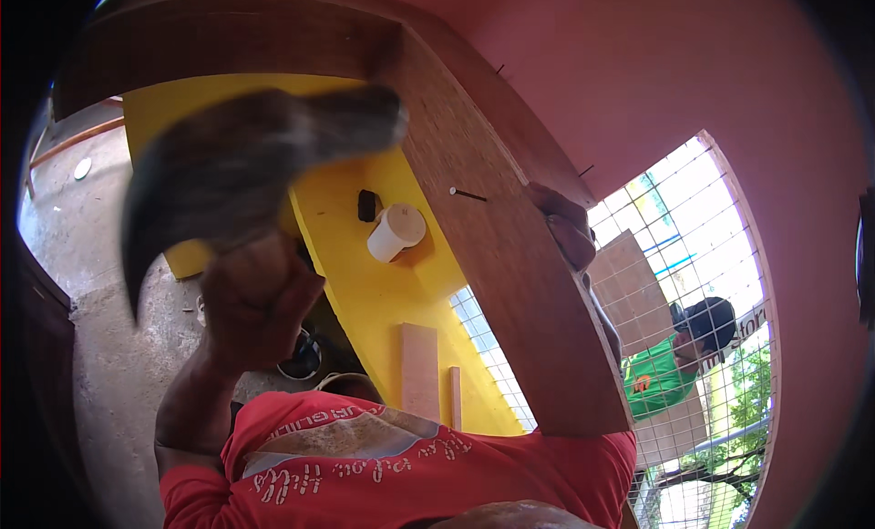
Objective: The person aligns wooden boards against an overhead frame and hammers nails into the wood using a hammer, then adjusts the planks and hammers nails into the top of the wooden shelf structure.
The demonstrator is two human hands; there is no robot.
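Observation:
My left hand (255, 287) is wrapped round the handle of a claw hammer (237, 151), raised and blurred by motion, its striking face toward a brown wooden board (492, 256). A nail (468, 195) with a pale head sticks out of that board's broad face, apart from the hammer. On the board's far right edge my right hand (563, 228) is closed, fingers curled over the wood; the board hides part of its forearm. Another brown board (228, 37) meets this one at a corner at the top.
Inside the frame, a yellow surface (346, 274) carries a white cup (396, 233), a small black object (368, 205) and wood offcuts (419, 369). Two more nails (586, 171) jut out near the pink wall (638, 64). Behind a wire-grid window (729, 219) stands a person in green (661, 374).

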